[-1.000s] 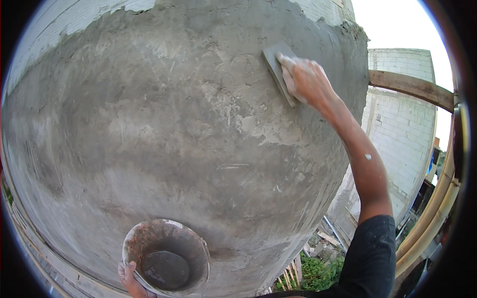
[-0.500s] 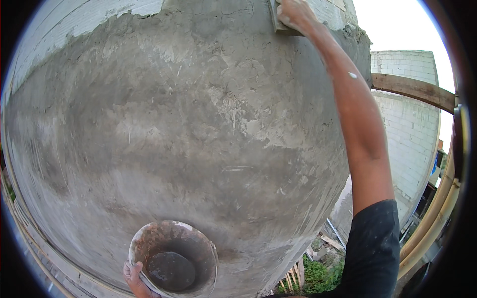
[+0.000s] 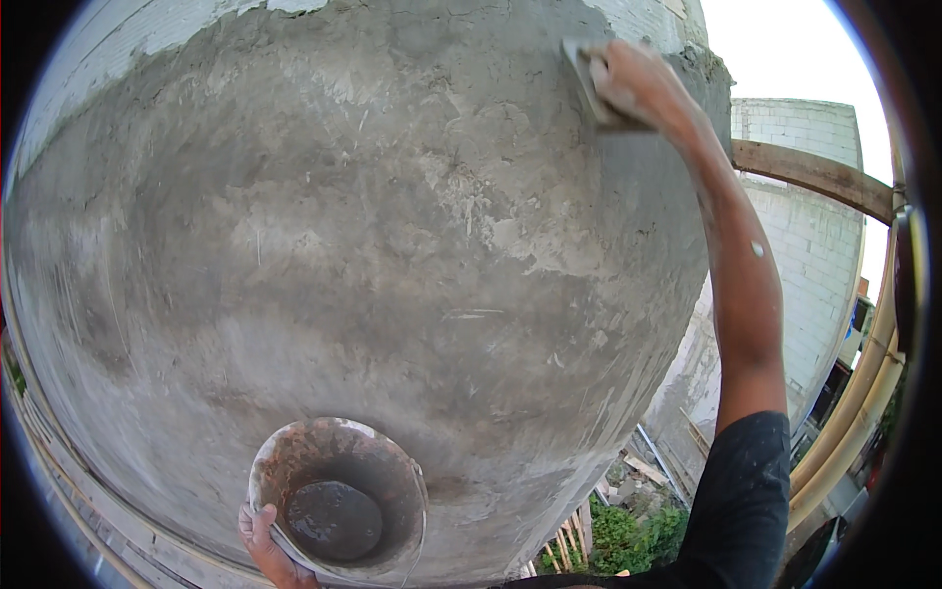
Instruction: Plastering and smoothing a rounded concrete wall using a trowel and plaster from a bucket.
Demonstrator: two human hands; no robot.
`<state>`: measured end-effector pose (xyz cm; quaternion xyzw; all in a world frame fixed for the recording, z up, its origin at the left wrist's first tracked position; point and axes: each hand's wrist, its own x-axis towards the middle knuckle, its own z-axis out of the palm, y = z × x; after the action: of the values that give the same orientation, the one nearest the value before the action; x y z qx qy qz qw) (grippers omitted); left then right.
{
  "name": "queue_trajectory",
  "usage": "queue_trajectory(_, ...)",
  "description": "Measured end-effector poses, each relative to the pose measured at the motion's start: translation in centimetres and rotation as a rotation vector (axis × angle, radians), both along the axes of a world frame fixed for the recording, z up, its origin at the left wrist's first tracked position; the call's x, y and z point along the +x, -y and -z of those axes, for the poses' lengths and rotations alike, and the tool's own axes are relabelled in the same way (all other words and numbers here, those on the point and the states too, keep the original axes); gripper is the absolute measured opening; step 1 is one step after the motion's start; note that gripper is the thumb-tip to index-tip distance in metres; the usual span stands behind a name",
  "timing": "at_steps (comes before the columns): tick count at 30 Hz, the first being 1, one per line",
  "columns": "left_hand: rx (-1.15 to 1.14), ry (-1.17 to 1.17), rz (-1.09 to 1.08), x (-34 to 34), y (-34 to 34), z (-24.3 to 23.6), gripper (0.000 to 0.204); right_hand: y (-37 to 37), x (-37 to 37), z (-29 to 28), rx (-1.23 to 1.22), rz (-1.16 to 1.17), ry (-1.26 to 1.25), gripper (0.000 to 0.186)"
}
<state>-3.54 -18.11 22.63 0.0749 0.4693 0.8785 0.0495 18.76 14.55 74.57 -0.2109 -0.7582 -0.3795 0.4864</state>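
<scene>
My right hand (image 3: 643,83) is closed round the handle of a flat plastering float (image 3: 603,103), whose face lies against the wall near its upper right edge. Grey, uneven plaster covers most of the wall (image 3: 392,245). At the lower left, my left hand (image 3: 265,545) grips the rim of a bucket (image 3: 388,471), fingers outside and thumb over the edge. The bucket is tilted so its mouth faces me. Wet grey mortar (image 3: 334,520) lies in its bottom, and dried smears coat the inside.
Bare white blockwork (image 3: 137,44) shows along the wall's top. To the right, a wooden beam (image 3: 814,175) runs from the wall's edge to bamboo poles (image 3: 854,417). Behind stands a block wall (image 3: 800,265). Plants (image 3: 638,540) and rubble lie far below.
My right hand has swept the float down and slightly right along the wall from near the top. The bucket in my left hand has risen a little.
</scene>
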Motion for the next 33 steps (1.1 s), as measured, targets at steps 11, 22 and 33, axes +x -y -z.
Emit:
queue_trajectory(11, -0.069, -0.013, -0.024, 0.5, -0.4, 0.2, 0.024, -5.7, -4.2, -5.3, 0.261, -0.090, -0.026, 0.027)
queue_trajectory(22, -0.498, -0.365, -0.138, 1.0, 0.2, -0.4, 0.027, -5.0, 3.8, 14.6, -0.166, -0.017, 0.166, 0.041)
queue_trajectory(33, -0.234, -0.113, -0.042, 2.6, -0.5, -2.5, 0.028, -8.2, 1.0, 10.3, 0.214, 0.064, -0.210, 0.046)
